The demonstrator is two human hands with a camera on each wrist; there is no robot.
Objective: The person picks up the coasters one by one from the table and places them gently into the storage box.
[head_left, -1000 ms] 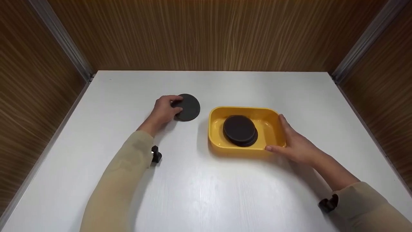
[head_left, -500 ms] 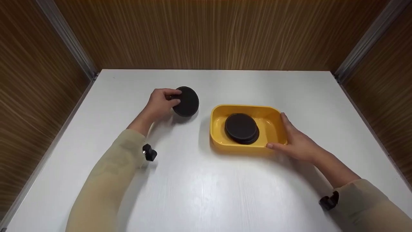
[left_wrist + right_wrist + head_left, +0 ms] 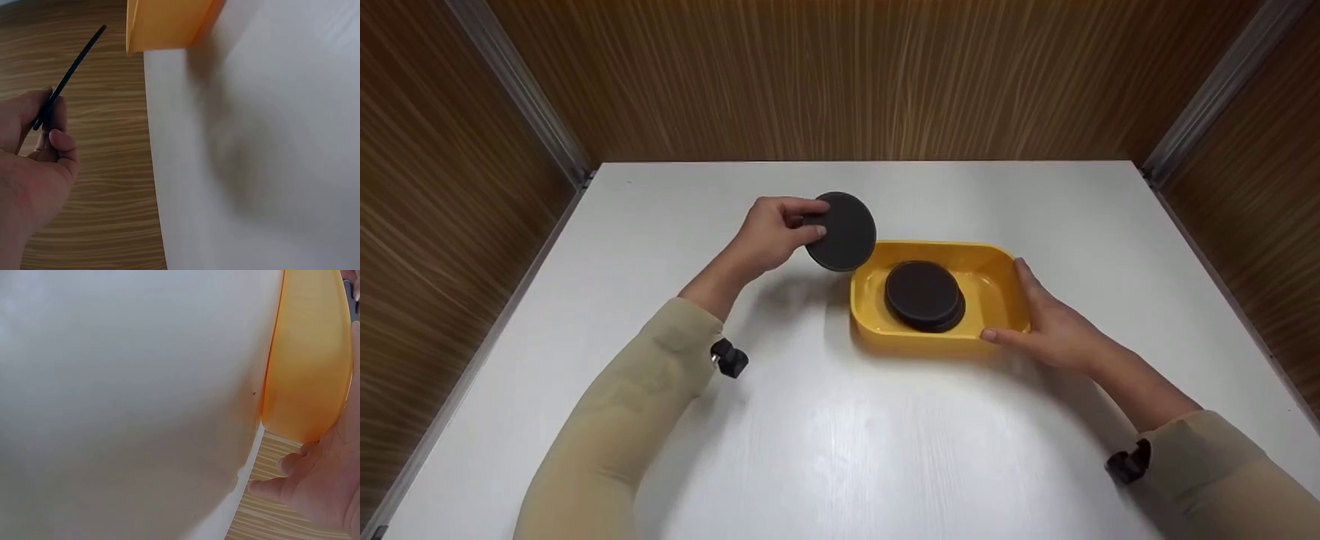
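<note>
My left hand (image 3: 771, 229) pinches a flat black disc (image 3: 844, 232) by its edge and holds it in the air, tilted, just above the left rim of a yellow tray (image 3: 870, 315). In the left wrist view the disc (image 3: 73, 70) shows edge-on between my fingers (image 3: 53, 140). Inside the tray lies a stack of black discs (image 3: 924, 295). My right hand (image 3: 1046, 326) rests against the tray's right side, fingers straight along its wall and thumb at the front corner. The right wrist view shows the tray's yellow wall (image 3: 309, 371) beside my fingers (image 3: 298, 478).
A white table (image 3: 825, 435) carries everything, enclosed by brown wood-grain walls (image 3: 855, 75) on three sides with metal corner strips. Black wrist mounts (image 3: 730, 358) sit on both beige sleeves.
My left hand lifted the black disc off the table and carried it right, up to the tray's left rim. The right hand stayed on the tray.
</note>
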